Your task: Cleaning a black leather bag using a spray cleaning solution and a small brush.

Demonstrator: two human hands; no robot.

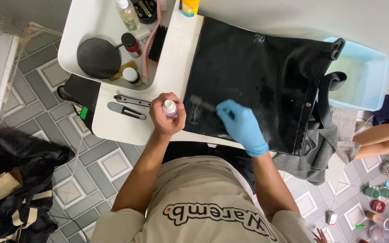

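While upright in left hand [166, 118], small bottle [169, 108], cap up

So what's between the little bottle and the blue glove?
In the head view, only black leather bag with its small label patch lies between the small white-capped bottle and blue-gloved right hand.

One head-worn camera looks straight down from above the person's own chest, which fills six o'clock. It faces the white table [127, 123], running from centre to twelve o'clock, near enough that the black bag [266, 76] spans the middle. Tiled floor [91, 171] shows at nine and four o'clock. No second view shares the scene.
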